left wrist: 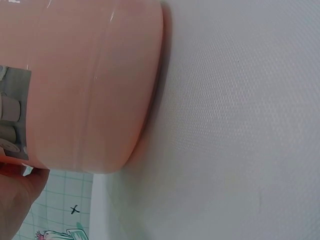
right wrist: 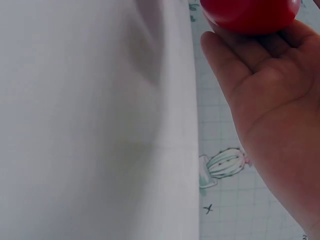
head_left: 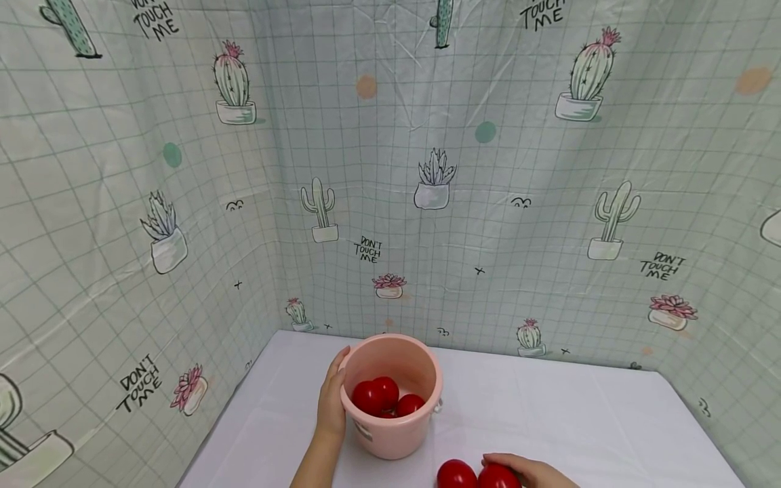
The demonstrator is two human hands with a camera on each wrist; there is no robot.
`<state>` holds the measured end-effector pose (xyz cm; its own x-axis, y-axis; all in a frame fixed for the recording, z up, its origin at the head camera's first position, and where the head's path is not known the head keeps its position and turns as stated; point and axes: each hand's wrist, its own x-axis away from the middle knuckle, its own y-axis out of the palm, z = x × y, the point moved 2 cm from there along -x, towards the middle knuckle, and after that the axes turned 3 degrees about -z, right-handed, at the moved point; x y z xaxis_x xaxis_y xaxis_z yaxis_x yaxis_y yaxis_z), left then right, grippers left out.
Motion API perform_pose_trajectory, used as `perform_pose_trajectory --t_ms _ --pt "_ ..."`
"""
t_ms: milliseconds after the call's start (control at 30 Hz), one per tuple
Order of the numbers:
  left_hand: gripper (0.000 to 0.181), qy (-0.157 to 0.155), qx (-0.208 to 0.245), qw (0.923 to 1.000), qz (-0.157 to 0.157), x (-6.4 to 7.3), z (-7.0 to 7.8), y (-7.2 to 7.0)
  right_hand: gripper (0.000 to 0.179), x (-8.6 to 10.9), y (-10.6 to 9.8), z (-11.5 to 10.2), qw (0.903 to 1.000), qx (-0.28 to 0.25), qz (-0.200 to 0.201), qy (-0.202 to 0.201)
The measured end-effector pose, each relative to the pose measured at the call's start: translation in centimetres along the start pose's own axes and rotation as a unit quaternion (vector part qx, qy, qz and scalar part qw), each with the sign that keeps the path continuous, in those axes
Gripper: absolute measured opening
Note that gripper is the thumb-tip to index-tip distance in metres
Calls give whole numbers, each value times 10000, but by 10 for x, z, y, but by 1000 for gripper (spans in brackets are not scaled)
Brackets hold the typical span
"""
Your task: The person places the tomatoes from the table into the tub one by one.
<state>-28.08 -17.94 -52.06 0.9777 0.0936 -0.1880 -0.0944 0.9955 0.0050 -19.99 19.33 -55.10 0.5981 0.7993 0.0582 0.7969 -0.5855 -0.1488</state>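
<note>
Two bare hands, both occupied, at a white desk (head_left: 549, 407). Left hand (head_left: 331, 403) curved against the side of an upright pink bucket (head_left: 396, 442), fingers reaching up near the rim, apparently to steady it. Inside, red balls (head_left: 367, 398): three clearly visible, plus a sliver of perhaps another, contained by the bucket's wall. In front, at the head view's bottom edge, a loose ball (head_left: 456, 474) just beside a second ball (head_left: 498, 477), the latter gripped by the right hand (head_left: 538, 473), fingers round its far side, probably against rolling. Lifted or resting: impossible to tell. Behind, a cactus-print cloth (head_left: 390, 135).
</note>
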Motion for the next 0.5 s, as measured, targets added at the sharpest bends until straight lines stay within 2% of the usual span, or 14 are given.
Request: perform_pose_trajectory --t_ms 167,300,500 --pt "45 -8 49 10000 -27 0 1 0 69 0 -6 -9 9969 324 399 603" --pt "45 -14 74 10000 -31 1 2 0 63 -2 -9 -13 9937 164 622 923" --pt "44 -5 62 10000 16 2 4 0 59 -4 -12 -22 9945 378 649 725"
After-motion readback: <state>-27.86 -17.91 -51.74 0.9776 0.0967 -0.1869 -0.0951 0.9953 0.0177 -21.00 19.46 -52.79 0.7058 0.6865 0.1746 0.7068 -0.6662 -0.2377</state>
